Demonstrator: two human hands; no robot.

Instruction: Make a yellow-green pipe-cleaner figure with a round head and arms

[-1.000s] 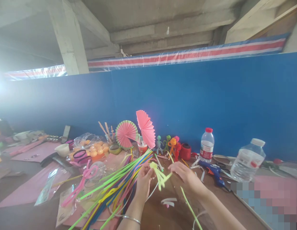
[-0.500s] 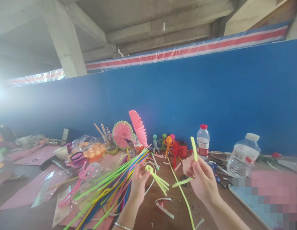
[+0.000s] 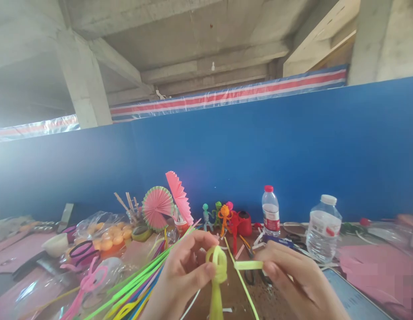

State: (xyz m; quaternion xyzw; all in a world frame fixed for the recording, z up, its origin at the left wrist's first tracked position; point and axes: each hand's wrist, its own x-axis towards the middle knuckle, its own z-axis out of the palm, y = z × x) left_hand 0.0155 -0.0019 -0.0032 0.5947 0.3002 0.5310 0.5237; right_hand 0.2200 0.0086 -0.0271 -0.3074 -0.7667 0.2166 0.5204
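Note:
My left hand pinches a looped, knotted bundle of pale yellow pipe cleaners between thumb and fingers. The loop is at the top, and the stems hang down from the knot. My right hand is closed on one end of a short yellow pipe cleaner, which points left towards the bundle. Whether that piece joins the bundle I cannot tell. A longer yellow pipe cleaner lies on the table between my hands. To the left, partly behind my left hand, lies a pile of coloured pipe cleaners.
Small pipe-cleaner figures stand at the back, beside a red tape roll. A red-capped bottle and a larger clear bottle stand right. Pink paper fans, purple-handled scissors and orange balls are left.
Both hands have come nearer to me and closer together. The yellow bundle now hangs upright, and the piece in my right hand has turned from upright to level. The view has shifted.

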